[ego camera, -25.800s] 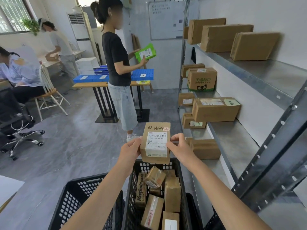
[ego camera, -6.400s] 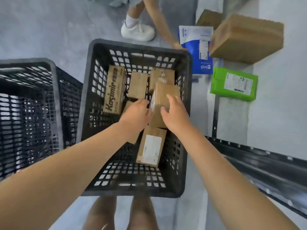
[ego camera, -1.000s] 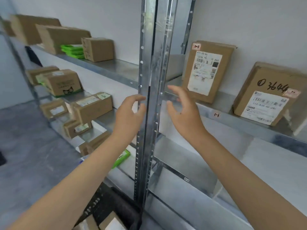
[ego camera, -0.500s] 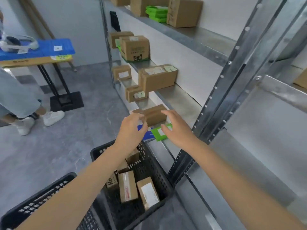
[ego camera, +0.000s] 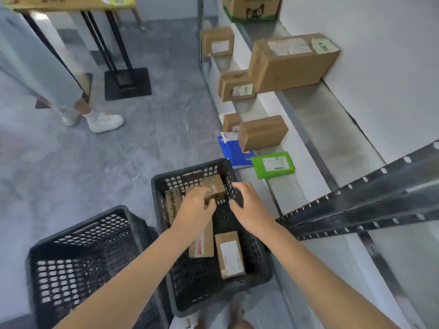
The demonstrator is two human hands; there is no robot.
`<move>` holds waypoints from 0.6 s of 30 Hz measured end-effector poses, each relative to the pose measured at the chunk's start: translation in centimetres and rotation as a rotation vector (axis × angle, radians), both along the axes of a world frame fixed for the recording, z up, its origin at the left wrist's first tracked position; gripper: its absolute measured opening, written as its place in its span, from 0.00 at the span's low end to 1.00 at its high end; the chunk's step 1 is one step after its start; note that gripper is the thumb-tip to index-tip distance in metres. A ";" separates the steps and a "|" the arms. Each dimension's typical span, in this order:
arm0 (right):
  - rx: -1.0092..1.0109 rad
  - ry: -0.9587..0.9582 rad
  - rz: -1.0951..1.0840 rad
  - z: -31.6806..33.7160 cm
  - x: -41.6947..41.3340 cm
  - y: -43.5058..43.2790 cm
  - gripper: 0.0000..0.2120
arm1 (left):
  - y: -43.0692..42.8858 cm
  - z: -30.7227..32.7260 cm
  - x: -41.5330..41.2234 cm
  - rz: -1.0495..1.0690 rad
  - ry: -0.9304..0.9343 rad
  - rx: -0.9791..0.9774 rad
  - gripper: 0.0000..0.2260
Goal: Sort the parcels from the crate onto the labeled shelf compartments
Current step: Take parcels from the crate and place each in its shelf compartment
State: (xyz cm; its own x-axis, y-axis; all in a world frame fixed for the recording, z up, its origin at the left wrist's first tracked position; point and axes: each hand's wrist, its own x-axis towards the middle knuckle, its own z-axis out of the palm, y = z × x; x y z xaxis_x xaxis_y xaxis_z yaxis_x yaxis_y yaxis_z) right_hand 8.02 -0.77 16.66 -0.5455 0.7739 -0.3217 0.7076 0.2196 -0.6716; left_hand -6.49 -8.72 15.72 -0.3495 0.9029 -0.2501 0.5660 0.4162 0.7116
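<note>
Head view: I watch both hands drop from the shelf (ego camera: 320, 129) to the crate (ego camera: 213, 293), right hand (ego camera: 249, 207) loosely spread and empty, left hand (ego camera: 193, 207) reaching the twelve-o'clock parcel (ego camera: 215, 186), grip unclear, so the next pick begins.

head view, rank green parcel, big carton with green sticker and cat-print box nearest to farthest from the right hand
1. green parcel, low down, just past the right hand
2. big carton, higher up, farther along
3. cat-print box, top of frame, farthest back
</note>
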 end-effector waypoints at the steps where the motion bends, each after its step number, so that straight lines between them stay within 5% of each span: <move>1: -0.040 -0.021 -0.011 -1.5 0.0 0.4 0.22 | 0.2 -1.0 0.1 0.014 -0.014 -0.030 0.12; 10: -0.527 -0.282 -0.043 -18.1 1.5 2.1 0.32 | 1.1 -14.6 1.4 0.212 -0.163 -0.337 0.15; 18: -0.645 -0.511 -0.241 -33.9 2.7 0.5 0.28 | -1.0 -30.6 5.7 0.296 -0.301 -0.610 0.09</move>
